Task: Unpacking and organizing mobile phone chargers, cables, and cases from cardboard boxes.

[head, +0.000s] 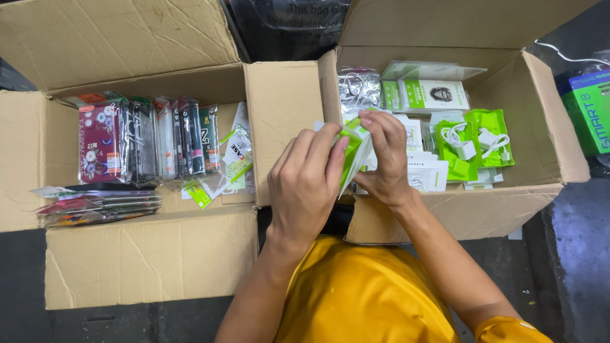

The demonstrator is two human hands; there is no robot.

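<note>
My left hand and my right hand together grip a small stack of flat green and white packets, held upright over the near wall of the right cardboard box. The left fingers wrap the stack's left side; the right fingers pinch its top and right edge. Inside that box lie more white packets, green blister packs with white cables and clear bags of cables.
An open cardboard box at the left holds a row of upright phone cases in clear sleeves and a flat pile of cases. A green carton sits at the far right. Dark floor lies around both boxes.
</note>
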